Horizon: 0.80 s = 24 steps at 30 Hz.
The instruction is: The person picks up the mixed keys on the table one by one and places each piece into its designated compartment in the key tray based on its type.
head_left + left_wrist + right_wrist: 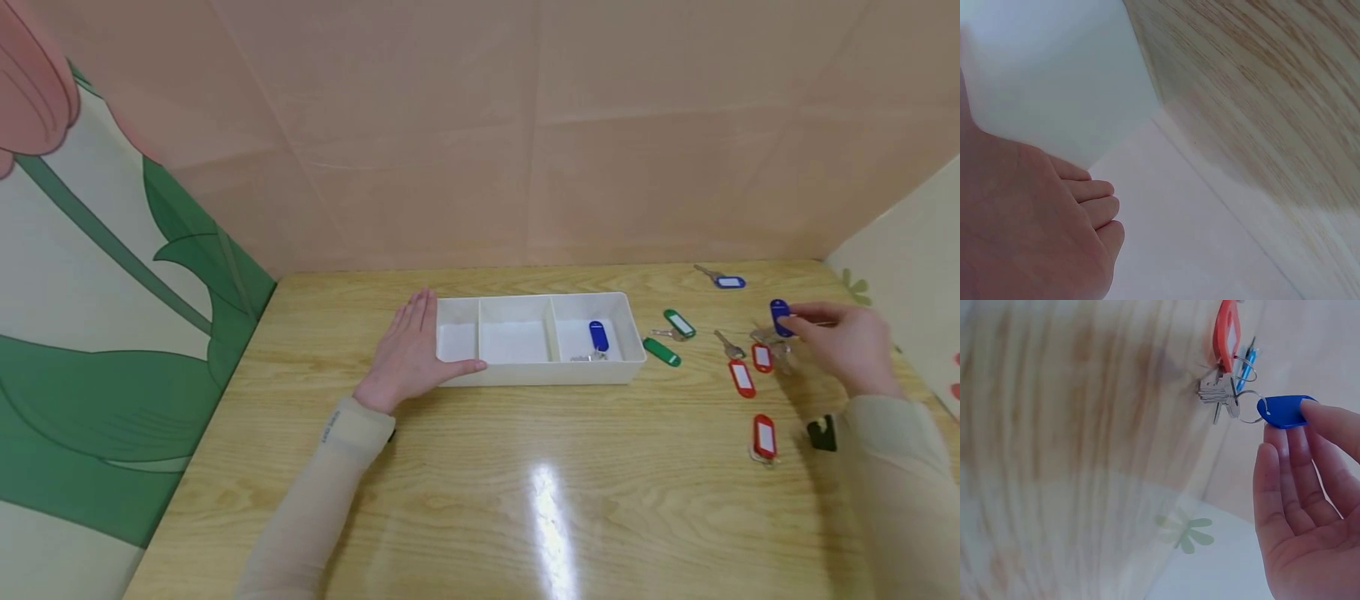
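Observation:
My right hand pinches a blue key tag between thumb and fingers, and a key hangs from its ring. Below it on the table lie red key tags with keys. At the other side, my left hand rests against the left end of a white three-compartment box, fingers straight and thumb over the front rim. The left wrist view shows the palm beside the box's pale wall. Inside the right compartment lies another blue key tag with its key.
Green key tags lie just right of the box. Farther back is a blue-rimmed key tag, and nearer the front a red key tag. A wood-grain table meets a pinkish back wall and a patterned right-hand panel.

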Tool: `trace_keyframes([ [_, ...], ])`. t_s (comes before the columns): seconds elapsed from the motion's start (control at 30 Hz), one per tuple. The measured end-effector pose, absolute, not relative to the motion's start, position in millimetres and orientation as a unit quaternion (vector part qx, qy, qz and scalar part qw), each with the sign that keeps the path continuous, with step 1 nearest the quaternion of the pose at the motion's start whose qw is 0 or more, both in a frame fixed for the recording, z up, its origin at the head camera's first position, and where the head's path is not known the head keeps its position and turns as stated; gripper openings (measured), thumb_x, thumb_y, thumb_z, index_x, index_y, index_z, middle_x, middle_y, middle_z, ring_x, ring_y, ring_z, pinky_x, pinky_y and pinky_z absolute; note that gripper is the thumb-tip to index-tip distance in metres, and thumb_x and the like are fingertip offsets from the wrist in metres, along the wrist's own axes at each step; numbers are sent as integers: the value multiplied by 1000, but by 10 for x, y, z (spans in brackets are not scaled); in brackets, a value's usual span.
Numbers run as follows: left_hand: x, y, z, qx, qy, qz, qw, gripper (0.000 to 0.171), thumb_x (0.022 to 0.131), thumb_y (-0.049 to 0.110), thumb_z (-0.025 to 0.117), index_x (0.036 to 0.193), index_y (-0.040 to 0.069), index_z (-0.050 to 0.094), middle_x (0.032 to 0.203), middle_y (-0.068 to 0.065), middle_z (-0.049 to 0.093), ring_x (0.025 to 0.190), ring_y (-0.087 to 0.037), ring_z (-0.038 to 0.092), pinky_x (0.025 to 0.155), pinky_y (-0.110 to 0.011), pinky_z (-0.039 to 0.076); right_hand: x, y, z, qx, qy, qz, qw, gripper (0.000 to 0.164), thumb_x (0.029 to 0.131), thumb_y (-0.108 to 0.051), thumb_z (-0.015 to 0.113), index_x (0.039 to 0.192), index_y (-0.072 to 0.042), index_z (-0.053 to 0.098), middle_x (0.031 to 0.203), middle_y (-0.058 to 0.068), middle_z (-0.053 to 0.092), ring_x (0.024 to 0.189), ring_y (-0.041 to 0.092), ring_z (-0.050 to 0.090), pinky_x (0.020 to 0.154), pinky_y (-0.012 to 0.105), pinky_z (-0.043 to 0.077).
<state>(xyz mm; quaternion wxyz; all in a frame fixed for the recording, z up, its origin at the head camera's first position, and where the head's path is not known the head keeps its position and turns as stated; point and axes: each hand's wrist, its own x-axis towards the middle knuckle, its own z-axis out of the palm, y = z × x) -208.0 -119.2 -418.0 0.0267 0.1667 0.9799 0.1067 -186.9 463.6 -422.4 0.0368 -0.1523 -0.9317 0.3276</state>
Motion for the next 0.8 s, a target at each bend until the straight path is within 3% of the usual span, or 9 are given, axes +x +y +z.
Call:
trace_keyframes([
  [0.1, -2082, -1192, -4184, 167, 980, 106, 27, 139, 73, 98, 38, 161, -2, -2, 168, -18, -2, 154, -25, -3, 123, -35, -4, -1848, 4612, -4199, -158, -928, 336, 35, 64, 99, -55, 56, 134, -2, 64, 85, -31, 53, 83, 13, 60, 55, 30, 51],
  [0.33, -2084, -1193, -4189, 166, 980, 111, 26, 140, 72, 99, 37, 161, -1, -2, 169, -18, -1, 154, -25, -3, 123, -34, -3, -1814, 4559, -4156, -160, -923, 346, 47, 67, 98, -58, 57, 136, -3, 63, 80, -42, 48, 86, 12, 58, 55, 28, 51],
  [0.7, -2090, -1200, -4200, 169, 979, 115, 22, 139, 73, 98, 39, 161, -2, -1, 169, -18, 1, 154, -26, -2, 123, -35, -2, -1783, 4477, -4085, -175, -916, 357, 55, 70, 96, -61, 58, 137, -5, 62, 82, -40, 49, 91, 17, 56, 56, 29, 49],
  [0.8, -2095, -1200, -4197, 167, 979, 115, 24, 139, 73, 99, 37, 161, -2, -2, 169, -18, 0, 154, -25, -2, 123, -34, -2, -1791, 4455, -4060, -178, -914, 359, 60, 69, 95, -61, 58, 136, -6, 63, 83, -39, 50, 91, 13, 55, 58, 25, 49],
])
